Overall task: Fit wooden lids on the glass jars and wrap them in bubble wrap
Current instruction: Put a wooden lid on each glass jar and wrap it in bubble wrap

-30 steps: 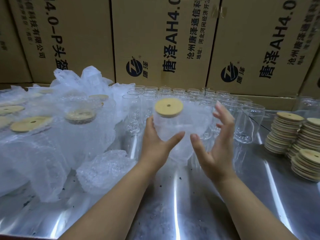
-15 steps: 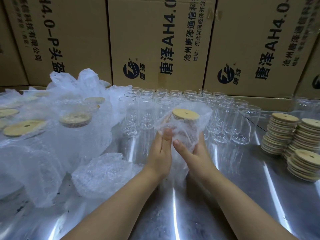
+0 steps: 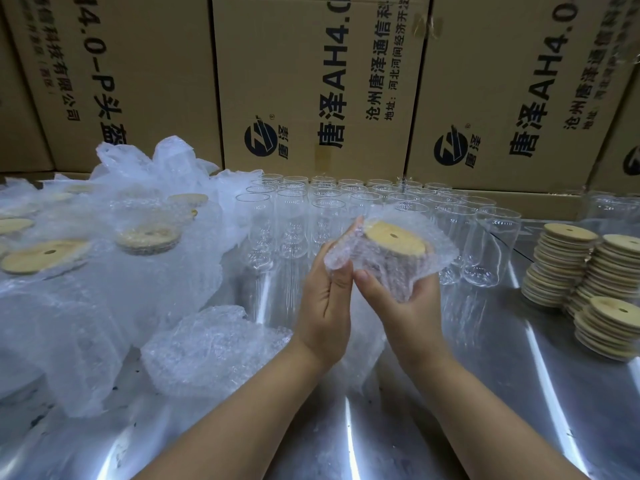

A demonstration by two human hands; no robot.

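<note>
Above the worktop (image 3: 502,393), the right hand (image 3: 412,306) cups the lidded jar (image 3: 391,271) in curled fingers while the left hand (image 3: 323,306) presses bubble wrap (image 3: 441,251) against its side with straight fingers, apparently to close the overlap.

- Brown cardboard boxes (image 3: 311,81) are standing side by side along the far edge of the desk, showing black Chinese print, "AH4.0" and a round black logo.
- The shiny metal desk (image 3: 485,393) is reflecting bright streaks of light.
</note>
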